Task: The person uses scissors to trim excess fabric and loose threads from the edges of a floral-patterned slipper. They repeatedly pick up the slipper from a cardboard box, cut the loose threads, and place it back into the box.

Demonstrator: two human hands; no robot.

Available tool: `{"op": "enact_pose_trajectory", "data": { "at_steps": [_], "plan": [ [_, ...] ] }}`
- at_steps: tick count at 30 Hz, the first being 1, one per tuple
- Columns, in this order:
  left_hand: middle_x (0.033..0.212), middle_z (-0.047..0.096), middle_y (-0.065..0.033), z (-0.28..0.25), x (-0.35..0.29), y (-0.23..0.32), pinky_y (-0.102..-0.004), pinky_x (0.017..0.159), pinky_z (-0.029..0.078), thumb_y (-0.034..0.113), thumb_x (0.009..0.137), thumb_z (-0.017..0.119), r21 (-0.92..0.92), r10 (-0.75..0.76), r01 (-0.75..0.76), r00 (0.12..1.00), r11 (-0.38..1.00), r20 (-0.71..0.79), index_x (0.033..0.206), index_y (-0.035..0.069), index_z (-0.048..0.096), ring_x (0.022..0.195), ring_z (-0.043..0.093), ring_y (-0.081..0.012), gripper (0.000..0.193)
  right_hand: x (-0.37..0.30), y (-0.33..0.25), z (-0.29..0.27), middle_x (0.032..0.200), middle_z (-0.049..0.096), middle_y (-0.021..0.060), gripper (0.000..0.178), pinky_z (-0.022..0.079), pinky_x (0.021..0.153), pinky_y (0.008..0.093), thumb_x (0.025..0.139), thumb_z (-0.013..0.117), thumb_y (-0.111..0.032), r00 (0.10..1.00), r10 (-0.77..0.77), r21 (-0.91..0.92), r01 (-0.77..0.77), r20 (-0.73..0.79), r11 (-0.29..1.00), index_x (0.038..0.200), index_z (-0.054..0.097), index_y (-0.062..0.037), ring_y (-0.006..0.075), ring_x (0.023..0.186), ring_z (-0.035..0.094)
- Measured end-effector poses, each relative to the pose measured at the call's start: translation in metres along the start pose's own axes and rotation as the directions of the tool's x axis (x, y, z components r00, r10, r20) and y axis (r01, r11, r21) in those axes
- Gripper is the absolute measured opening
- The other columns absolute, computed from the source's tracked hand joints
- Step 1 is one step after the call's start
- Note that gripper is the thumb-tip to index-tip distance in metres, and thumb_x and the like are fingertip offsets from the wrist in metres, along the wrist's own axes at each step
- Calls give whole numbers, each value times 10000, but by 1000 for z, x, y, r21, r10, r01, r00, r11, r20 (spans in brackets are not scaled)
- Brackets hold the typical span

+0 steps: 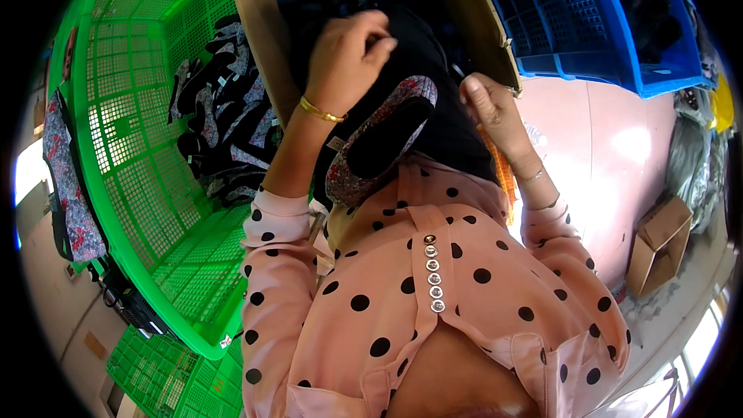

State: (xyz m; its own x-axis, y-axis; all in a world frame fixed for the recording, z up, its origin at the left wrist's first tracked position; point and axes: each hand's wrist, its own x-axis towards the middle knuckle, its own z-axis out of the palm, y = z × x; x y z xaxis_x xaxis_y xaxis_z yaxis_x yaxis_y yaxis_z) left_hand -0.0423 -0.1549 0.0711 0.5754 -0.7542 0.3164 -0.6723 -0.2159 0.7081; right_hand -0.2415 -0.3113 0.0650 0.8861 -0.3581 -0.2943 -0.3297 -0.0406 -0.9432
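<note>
An elongated fabric piece (387, 135), black in the middle with a floral border and a rounded end, lies across my lap on black cloth (457, 135). My left hand (352, 54) is raised above it, thumb and fingers curled together. Whatever they pinch, perhaps something thin, cannot be made out. To the right of the piece, my right hand (494, 112) is closed with its thumb on top. A small, thin object with a pale tip (457, 70) sticks out of it; its kind is unclear.
On my left stands a large green plastic crate (139, 162) holding several similar floral-and-black pieces (232, 108). A cardboard box (259, 23) with dark contents is in front. Blue crates (573, 23) stand at the far right, and a small carton (658, 248) sits below them.
</note>
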Motion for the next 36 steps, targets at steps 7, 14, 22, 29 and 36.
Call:
{"op": "enact_pose_trajectory", "data": {
  "at_steps": [7, 14, 22, 29, 36],
  "plan": [
    [906, 714, -59, -14, -31, 19, -339, 824, 478, 141, 824, 721, -121, -48, 97, 932, 988, 359, 969, 77, 727, 875, 608, -242, 159, 4, 12, 18, 650, 495, 1, 402, 395, 591, 212, 1020, 492, -395, 998, -52, 129, 46, 45, 991, 955, 547, -2, 77, 606, 470],
    [851, 701, -34, -2, -40, 21, -340, 829, 459, 104, 766, 735, -1, 52, -54, 943, 999, 328, 907, 78, 719, 866, 601, -240, 145, 6, 22, 45, 678, 502, 8, 362, 410, 577, 214, 1028, 484, -361, 993, -105, 113, 111, -58, 987, 1006, 517, -2, 79, 599, 475],
    [852, 676, -75, 6, -40, 23, -327, 758, 511, 24, 850, 666, -114, 62, -43, 985, 993, 162, 879, 20, 632, 828, 637, -222, 45, 6, 29, 41, 667, 492, 11, 322, 426, 579, 232, 1037, 466, -328, 986, -159, 91, 163, -49, 982, 1050, 518, -10, 82, 598, 475],
    [878, 665, -101, 14, -46, 19, -253, 748, 526, 22, 964, 550, -389, -167, 211, 975, 897, 144, 1009, -6, 526, 812, 665, -146, 58, 7, 12, 11, 695, 574, 164, 390, 463, 618, 357, 999, 516, -382, 992, -106, -238, 120, 69, 964, 935, 600, -7, 311, 654, 590],
    [918, 689, -59, -4, -37, 19, -313, 791, 502, 37, 852, 679, -80, 34, -12, 959, 997, 283, 1072, 60, 639, 850, 631, -195, 225, 0, 0, -7, 695, 583, 161, 410, 463, 610, 356, 985, 534, -409, 983, -92, -361, 143, 156, 922, 944, 612, -9, 305, 641, 591]
  ]
}}
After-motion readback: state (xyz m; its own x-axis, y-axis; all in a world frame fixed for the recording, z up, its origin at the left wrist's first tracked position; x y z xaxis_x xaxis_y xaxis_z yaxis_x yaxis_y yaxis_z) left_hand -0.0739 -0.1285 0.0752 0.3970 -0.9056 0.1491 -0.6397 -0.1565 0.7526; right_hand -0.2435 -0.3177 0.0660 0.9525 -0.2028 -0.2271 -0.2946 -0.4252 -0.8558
